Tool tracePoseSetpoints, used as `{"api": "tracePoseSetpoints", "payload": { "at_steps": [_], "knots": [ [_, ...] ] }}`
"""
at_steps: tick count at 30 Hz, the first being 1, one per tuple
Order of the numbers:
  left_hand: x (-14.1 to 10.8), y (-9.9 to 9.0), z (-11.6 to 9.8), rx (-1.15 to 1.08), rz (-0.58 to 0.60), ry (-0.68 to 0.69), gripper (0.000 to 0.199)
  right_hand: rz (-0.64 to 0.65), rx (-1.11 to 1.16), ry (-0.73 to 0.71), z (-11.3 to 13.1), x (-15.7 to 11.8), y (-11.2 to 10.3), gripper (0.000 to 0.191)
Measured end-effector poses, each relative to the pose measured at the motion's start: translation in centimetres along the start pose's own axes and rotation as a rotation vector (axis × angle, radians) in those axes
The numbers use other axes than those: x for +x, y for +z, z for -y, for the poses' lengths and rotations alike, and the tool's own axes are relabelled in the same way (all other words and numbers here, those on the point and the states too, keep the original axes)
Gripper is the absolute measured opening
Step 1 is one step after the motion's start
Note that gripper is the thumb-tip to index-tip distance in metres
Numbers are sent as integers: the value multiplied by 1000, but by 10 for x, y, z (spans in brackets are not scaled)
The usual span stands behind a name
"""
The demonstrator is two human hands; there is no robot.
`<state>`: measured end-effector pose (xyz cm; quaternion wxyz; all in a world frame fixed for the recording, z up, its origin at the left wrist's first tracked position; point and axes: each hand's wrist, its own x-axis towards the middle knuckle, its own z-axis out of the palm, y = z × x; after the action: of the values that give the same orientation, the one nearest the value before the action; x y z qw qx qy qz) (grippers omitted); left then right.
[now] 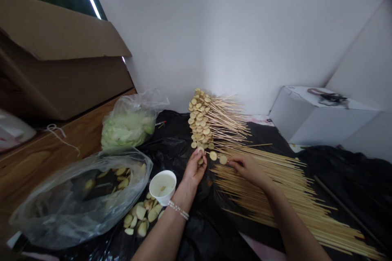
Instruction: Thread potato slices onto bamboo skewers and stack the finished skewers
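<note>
Between finger and thumb, my left hand (pixel 193 169) pinches a round potato slice (pixel 200 150); a second slice shows just below it among the fingers. My right hand (pixel 248 168) is closed on a thin wooden skewer (pixel 228 160), which points left toward my left hand. Two potato slices (pixel 213 155) sit spaced apart on this skewer between my hands. Just behind stands a pile of loaded skewers (pixel 200 118), their slices stacked at the left and bare sticks to the right. Many bare skewers (pixel 269 187) lie spread under and beside my right arm.
Left of my left forearm are a white cup (pixel 163 187), loose potato pieces (pixel 141 214) and a clear plastic bag (pixel 92 195) with more slices. A bag of green leaves (pixel 130 126) sits behind. A cardboard box (pixel 61 77) and a white box (pixel 324 114) flank the black plastic sheet (pixel 208 228).
</note>
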<state>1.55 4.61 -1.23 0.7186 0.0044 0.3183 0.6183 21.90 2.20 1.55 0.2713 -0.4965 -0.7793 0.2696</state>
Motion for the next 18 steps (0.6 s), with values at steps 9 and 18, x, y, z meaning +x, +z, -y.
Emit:
{"api": "tracePoseSetpoints", "payload": {
  "at_steps": [9, 18],
  "knots": [
    [-1, 0, 1, 49, 21, 49, 17, 24, -15, 15, 2, 0, 2, 30],
    [0, 0, 4, 137, -24, 167, 20, 27, -76, 9, 1, 0, 2, 30]
  ]
}}
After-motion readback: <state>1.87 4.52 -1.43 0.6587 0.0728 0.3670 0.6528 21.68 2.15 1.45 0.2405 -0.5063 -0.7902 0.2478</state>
